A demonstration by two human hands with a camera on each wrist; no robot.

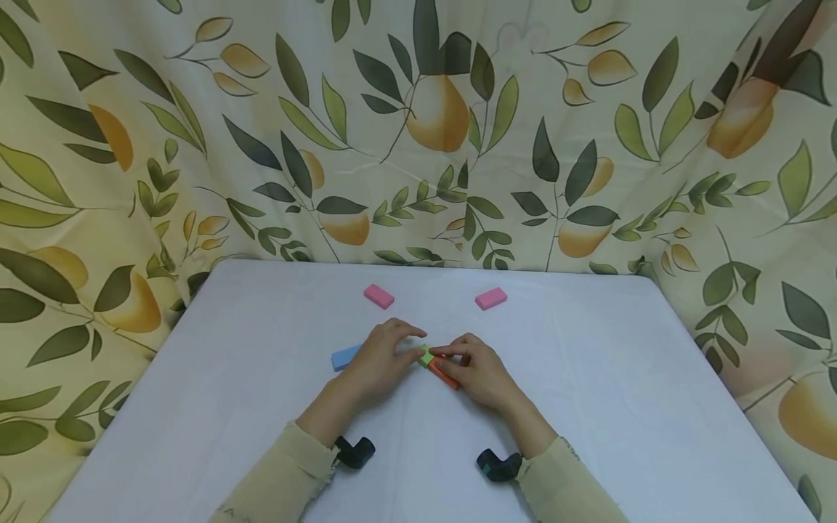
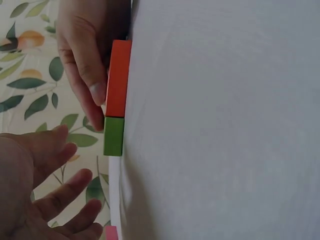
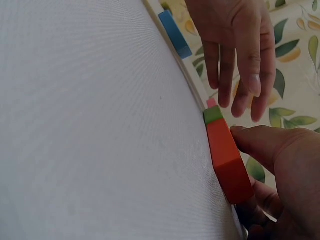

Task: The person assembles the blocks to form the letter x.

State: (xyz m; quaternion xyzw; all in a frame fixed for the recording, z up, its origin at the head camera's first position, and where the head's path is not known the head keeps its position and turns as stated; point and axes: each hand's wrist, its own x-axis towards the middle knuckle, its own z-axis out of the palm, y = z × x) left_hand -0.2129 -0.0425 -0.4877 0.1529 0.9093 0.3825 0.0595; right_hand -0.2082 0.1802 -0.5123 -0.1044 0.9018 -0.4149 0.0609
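Observation:
On the white table, an orange block (image 1: pixel 445 373) lies end to end with a smaller green block (image 1: pixel 426 356), the two forming one slanted row. My right hand (image 1: pixel 480 370) holds the orange block between thumb and fingers, as the right wrist view also shows with its thumb (image 3: pixel 255 140) along the block's side. Beside the green end is my left hand (image 1: pixel 382 359); its fingers (image 2: pixel 65 195) are spread and relaxed, with nothing held. A blue block (image 1: pixel 345 357) lies left of the left hand, which partly hides it in the head view.
Farther back on the table (image 1: pixel 588 378) lie two pink blocks, one at the left (image 1: pixel 379 296) and one at the right (image 1: pixel 491 298). A patterned curtain (image 1: pixel 418 181) hangs behind and around the table. Dark wrist cameras (image 1: pixel 356 452) sit at both cuffs.

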